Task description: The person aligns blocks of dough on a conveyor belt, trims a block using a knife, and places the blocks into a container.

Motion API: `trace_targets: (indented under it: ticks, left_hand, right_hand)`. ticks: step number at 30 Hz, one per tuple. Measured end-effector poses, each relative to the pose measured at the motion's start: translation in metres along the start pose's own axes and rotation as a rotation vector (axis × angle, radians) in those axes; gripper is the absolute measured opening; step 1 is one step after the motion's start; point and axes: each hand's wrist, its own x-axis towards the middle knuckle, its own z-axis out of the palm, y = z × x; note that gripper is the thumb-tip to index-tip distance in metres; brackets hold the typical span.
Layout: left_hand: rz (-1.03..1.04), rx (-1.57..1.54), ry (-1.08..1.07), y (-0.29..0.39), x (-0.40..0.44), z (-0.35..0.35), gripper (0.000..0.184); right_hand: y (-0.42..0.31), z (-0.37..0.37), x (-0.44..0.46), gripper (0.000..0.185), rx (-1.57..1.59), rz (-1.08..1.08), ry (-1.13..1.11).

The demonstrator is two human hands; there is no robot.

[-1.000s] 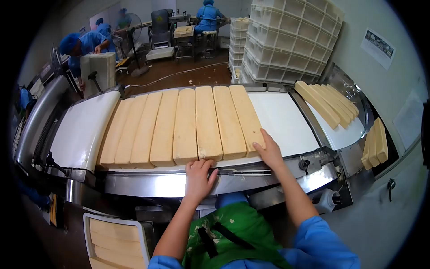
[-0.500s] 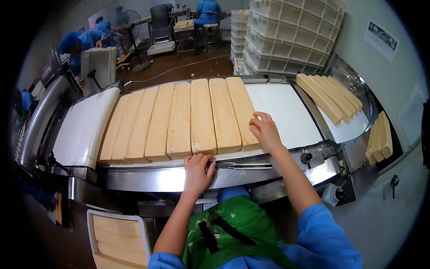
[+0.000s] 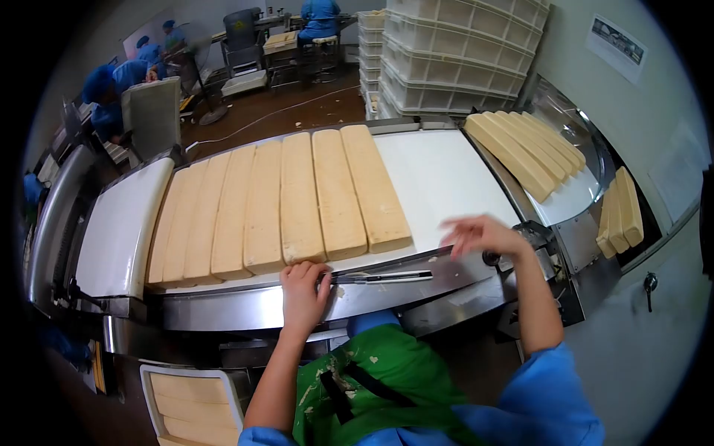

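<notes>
Several long pale-yellow blocks [image 3: 301,197] lie side by side on a white conveyor belt [image 3: 439,178]. At the near end of the blocks, my left hand [image 3: 303,286] rests on the metal edge, fingertips against a block and thumb beside a thin dark tool [image 3: 383,277]; whether it grips anything is hidden. My right hand [image 3: 483,235] hovers over the near right part of the belt, palm down, fingers apart and slightly blurred, holding nothing. More blocks [image 3: 524,149] lie fanned out on a white surface at the right.
Beyond the belt rise stacked white crates [image 3: 454,56]. A co-worker in blue [image 3: 111,93] leans over a grey bin [image 3: 152,115] at the far left. Below the left end stands a tray [image 3: 145,394] of blocks. A black knob [image 3: 491,258] sits near my right hand.
My right hand has moved off the rightmost block, to the right and towards me, with its fingers spread. My left hand stays at the near edge. The whole view has shifted somewhat.
</notes>
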Motion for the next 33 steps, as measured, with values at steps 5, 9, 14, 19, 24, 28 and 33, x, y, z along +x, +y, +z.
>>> trace_targets:
  ticks: [5, 9, 14, 19, 24, 28, 33]
  left_hand:
    - [-0.021, 0.028, -0.002, 0.002, 0.002, 0.0, 0.009]
    - [-0.049, 0.005, 0.004, 0.002, 0.003, -0.001, 0.01]
    - [-0.042, 0.025, 0.03, 0.0, 0.002, 0.001, 0.01]
    - [-0.028, -0.006, 0.037, 0.0, 0.001, 0.002, 0.011]
    - [0.003, 0.041, 0.051, -0.001, -0.003, 0.004, 0.011]
    - [0.018, 0.043, 0.061, -0.002, -0.004, 0.005, 0.011]
    - [-0.004, 0.047, 0.02, 0.0, -0.004, 0.004, 0.013]
  right_hand:
    - [0.133, -0.198, 0.003, 0.062, -1.078, -0.097, 1.229]
    - [0.151, -0.214, -0.021, 0.058, -1.216, 0.206, 1.38]
    - [0.148, -0.192, -0.03, 0.051, -1.012, 0.12, 1.101]
    - [0.123, -0.156, -0.041, 0.042, -0.464, 0.089, 0.985]
    - [0.121, -0.15, -0.022, 0.072, -0.578, -0.11, 1.204]
    - [0.104, -0.069, 0.023, 0.082, -1.01, 0.254, 1.005]
    - [0.069, 0.043, 0.06, 0.063, -0.975, -0.069, 0.98]
